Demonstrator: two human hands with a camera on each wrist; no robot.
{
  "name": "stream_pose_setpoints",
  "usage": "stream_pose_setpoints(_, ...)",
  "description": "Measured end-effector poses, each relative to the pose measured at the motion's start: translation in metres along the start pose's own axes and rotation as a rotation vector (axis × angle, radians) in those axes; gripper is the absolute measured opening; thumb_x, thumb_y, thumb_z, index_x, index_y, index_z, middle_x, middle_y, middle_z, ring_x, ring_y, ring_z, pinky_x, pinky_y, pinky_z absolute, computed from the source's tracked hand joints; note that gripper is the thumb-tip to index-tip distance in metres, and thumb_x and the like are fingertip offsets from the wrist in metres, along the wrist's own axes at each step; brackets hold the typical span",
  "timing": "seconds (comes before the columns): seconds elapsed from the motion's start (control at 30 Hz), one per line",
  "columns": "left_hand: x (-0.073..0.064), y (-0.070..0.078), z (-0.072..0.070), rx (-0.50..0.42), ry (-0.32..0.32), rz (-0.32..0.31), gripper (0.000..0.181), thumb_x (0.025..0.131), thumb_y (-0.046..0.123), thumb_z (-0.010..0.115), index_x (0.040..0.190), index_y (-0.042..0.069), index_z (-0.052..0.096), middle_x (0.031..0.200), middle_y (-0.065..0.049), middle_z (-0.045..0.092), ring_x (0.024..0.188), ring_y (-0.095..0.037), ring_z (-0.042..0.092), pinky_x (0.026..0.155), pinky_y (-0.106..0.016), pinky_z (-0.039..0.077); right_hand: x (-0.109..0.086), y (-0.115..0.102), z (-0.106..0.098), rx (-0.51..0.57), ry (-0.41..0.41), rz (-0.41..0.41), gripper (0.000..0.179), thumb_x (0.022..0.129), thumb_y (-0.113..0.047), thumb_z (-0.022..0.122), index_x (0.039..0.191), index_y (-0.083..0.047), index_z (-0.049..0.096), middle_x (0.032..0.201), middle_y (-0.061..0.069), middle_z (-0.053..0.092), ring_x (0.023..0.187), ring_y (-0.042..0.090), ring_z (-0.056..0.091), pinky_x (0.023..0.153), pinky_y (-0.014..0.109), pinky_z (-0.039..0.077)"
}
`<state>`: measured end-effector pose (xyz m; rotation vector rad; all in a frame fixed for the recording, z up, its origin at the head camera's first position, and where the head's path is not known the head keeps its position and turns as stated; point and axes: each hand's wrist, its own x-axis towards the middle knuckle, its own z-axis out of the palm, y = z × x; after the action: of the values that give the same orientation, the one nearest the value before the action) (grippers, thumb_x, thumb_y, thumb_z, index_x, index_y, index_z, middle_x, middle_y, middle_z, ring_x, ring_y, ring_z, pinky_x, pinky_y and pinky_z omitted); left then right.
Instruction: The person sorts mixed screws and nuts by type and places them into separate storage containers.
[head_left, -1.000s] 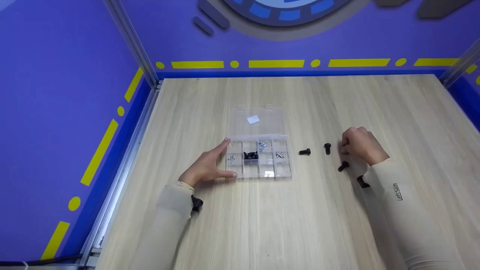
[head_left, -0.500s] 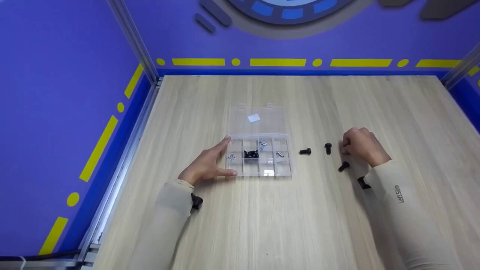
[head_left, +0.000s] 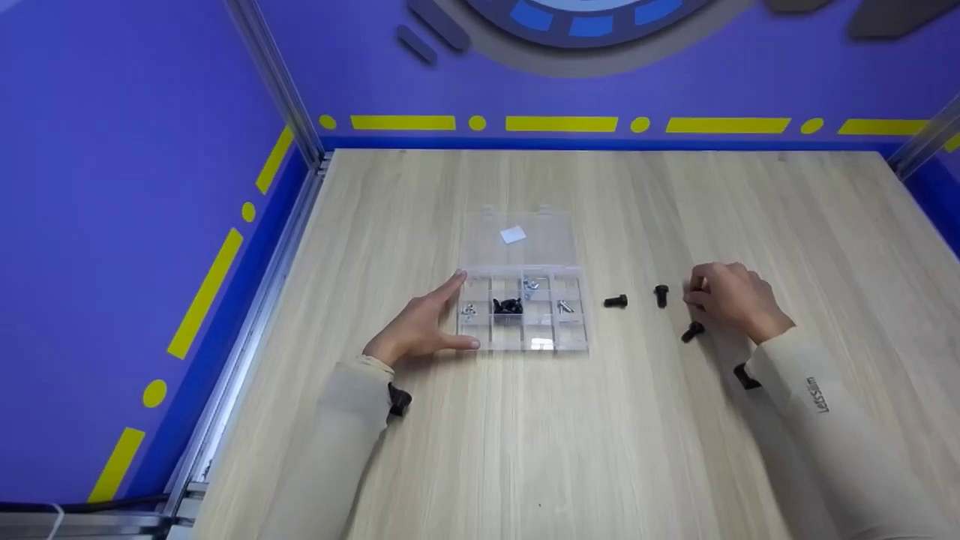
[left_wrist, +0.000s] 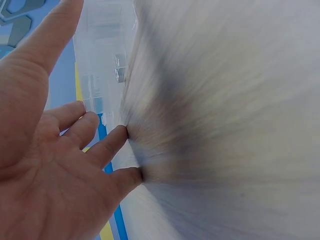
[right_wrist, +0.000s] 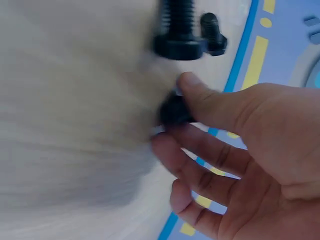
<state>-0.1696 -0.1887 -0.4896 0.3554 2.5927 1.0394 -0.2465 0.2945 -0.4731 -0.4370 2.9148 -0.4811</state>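
A clear compartment box (head_left: 525,330) lies on the table with its lid (head_left: 480,240) folded back. My left hand (head_left: 420,326) spans the box's left end, thumb at the front edge and a finger at the hinge side, fingers fairly straight. Black screws (head_left: 508,307) fill a middle compartment; small silver hardware (head_left: 469,311) sits in others. To the right lie three black bolts: one on its side (head_left: 615,301), another (head_left: 661,295) beside it, a third (head_left: 692,331) nearer me. My right hand (head_left: 735,296) pinches a black bolt (right_wrist: 175,111) between thumb and fingers; the head view hides it.
The wooden table (head_left: 600,450) ends at a blue wall (head_left: 420,90) with yellow marks behind. Another blue wall (head_left: 150,187) and a metal rail (head_left: 247,330) run along the left. A small white label (head_left: 513,235) shows on the box lid.
My right hand has shifted slightly right and towards me, its fingers near the same spot. The left hand, the box and the loose bolts stay in place; the head view has moved a little.
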Motion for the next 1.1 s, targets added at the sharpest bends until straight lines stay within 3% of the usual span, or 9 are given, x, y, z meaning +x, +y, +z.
stream_pose_setpoints(0.13,0.001,0.001,-0.001,-0.013,0.002,-0.005,0.118,0.079,0.042,0.09,0.167,0.02,0.015,0.171,0.002,0.014,0.156,-0.02,0.017,0.126,-0.036,0.017,-0.001,0.004,-0.005,0.039,0.005,-0.028,0.004,0.095,-0.006,0.071,0.099,-0.007,0.072,0.082,0.01,0.072,0.07,0.026,0.063,0.062,0.045,0.05)
stream_pose_setpoints(0.27,0.001,0.001,-0.002,-0.006,0.003,-0.007,0.119,0.078,0.042,0.09,0.167,0.019,0.015,0.171,0.001,0.013,0.156,-0.021,0.017,0.127,-0.036,0.016,0.0,-0.004,-0.013,0.074,0.026,-0.106,0.008,0.094,-0.001,0.07,0.101,-0.005,0.072,0.085,0.012,0.073,0.073,0.026,0.066,0.063,0.04,0.05)
stream_pose_setpoints(0.5,0.0,0.002,-0.003,0.001,0.008,-0.008,0.119,0.078,0.043,0.09,0.167,0.02,0.015,0.171,0.002,0.013,0.156,-0.021,0.018,0.127,-0.038,0.017,0.005,-0.036,-0.016,0.143,0.22,-0.285,0.013,0.093,0.005,0.069,0.102,-0.003,0.076,0.095,0.014,0.076,0.08,0.03,0.073,0.067,0.046,0.059)
stream_pose_setpoints(0.63,-0.001,0.002,-0.003,-0.004,0.007,-0.012,0.118,0.078,0.043,0.09,0.167,0.021,0.014,0.171,0.004,0.012,0.156,-0.02,0.017,0.127,-0.037,0.017,0.013,-0.057,-0.015,0.149,0.287,-0.351,0.015,0.094,0.004,0.069,0.104,-0.004,0.077,0.098,0.012,0.077,0.082,0.026,0.073,0.07,0.045,0.059)
stream_pose_setpoints(0.8,-0.002,0.002,-0.004,-0.01,-0.002,-0.009,0.118,0.079,0.043,0.089,0.167,0.021,0.014,0.171,0.003,0.012,0.156,-0.021,0.017,0.127,-0.038,0.017,0.02,-0.08,-0.012,0.163,0.277,-0.385,0.015,0.095,0.001,0.07,0.106,-0.005,0.078,0.1,0.009,0.077,0.081,0.023,0.072,0.068,0.041,0.058)
stream_pose_setpoints(1.0,-0.004,0.001,-0.003,0.008,-0.01,0.005,0.115,0.081,0.043,0.088,0.167,0.019,0.015,0.171,0.002,0.014,0.156,-0.022,0.019,0.126,-0.039,0.019,0.029,-0.106,-0.007,0.193,0.244,-0.432,0.016,0.094,-0.001,0.073,0.106,-0.008,0.08,0.1,0.005,0.078,0.079,0.018,0.072,0.058,0.034,0.058)
stream_pose_setpoints(1.1,-0.004,0.001,-0.002,0.008,-0.011,-0.005,0.115,0.081,0.044,0.088,0.167,0.021,0.015,0.171,0.003,0.013,0.156,-0.021,0.018,0.126,-0.038,0.017,0.033,-0.117,-0.006,0.196,0.229,-0.451,0.016,0.093,-0.001,0.073,0.105,-0.009,0.081,0.101,0.004,0.078,0.082,0.017,0.073,0.064,0.035,0.058)
